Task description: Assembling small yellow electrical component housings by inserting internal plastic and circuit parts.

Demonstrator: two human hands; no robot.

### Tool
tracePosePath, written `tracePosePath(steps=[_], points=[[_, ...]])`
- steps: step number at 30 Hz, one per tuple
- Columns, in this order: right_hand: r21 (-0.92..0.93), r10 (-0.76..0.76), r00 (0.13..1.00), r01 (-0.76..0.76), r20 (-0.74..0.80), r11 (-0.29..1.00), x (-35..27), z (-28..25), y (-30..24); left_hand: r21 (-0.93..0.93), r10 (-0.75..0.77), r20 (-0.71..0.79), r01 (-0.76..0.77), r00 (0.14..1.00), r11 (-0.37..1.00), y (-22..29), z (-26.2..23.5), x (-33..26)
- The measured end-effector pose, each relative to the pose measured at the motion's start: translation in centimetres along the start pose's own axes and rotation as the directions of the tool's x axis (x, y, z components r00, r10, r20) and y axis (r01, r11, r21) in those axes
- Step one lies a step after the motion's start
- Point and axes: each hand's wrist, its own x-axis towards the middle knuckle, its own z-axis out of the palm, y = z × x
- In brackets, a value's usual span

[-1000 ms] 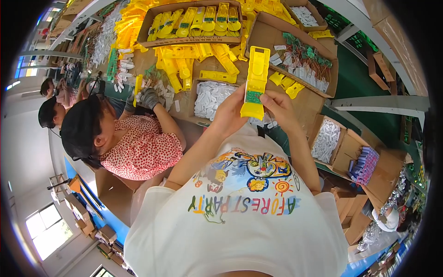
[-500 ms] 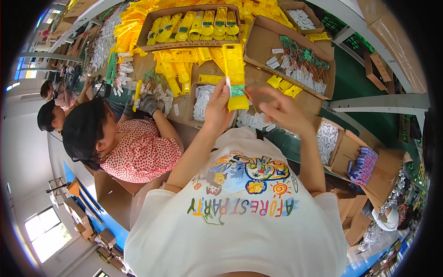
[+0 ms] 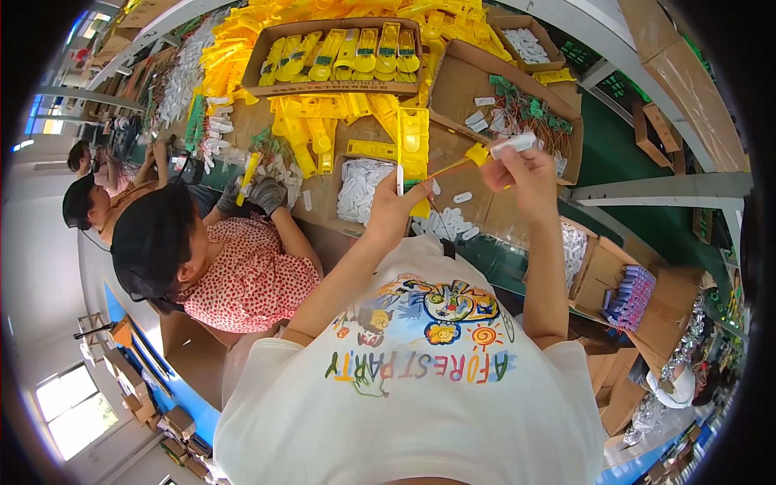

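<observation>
My left hand (image 3: pixel 394 212) is closed around the lower end of a long yellow plastic housing (image 3: pixel 413 144), held upright above the bench. A green circuit board visible earlier at that end is mostly covered by my fingers. My right hand (image 3: pixel 529 179) pinches a white rectangular block (image 3: pixel 514 145), apart from the housing and to its right. Thin reddish wires (image 3: pixel 457 167) stretch between the housing and my right hand. Small white oval pieces (image 3: pixel 449 225) lie loose just below the housing.
Ahead stands a cardboard box (image 3: pixel 331 87) of yellow housings with boards. Right of it, a cardboard tray (image 3: pixel 453 113) holds wired boards and white blocks. White pieces fill a box (image 3: pixel 360 187). A gloved co-worker (image 3: pixel 242 267) sits at left. Purple cylinders (image 3: pixel 630 297) stand at right.
My right hand has moved right, away from the housing, and now holds the white block with wires drawn out. The housing has shifted slightly down and turned, its board now mostly hidden.
</observation>
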Motion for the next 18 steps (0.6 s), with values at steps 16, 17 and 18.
tracePosePath(steps=[16,17,18], points=[[-0.779,-0.559,0.828,0.324,-0.041,0.538,3.8,6.1,1.3,0.805,0.147,0.110,-0.175,0.983,0.567,-0.9,0.9,-0.9],[-0.778,-0.559,0.828,0.329,-0.035,0.535,3.8,6.5,1.2,0.826,0.292,0.165,-0.294,0.942,0.481,-1.4,0.8,-0.9],[-0.872,-0.647,0.761,0.288,-0.043,0.396,3.6,6.9,0.9,0.838,0.427,0.222,-0.396,0.876,0.376,-1.8,0.7,-0.9]])
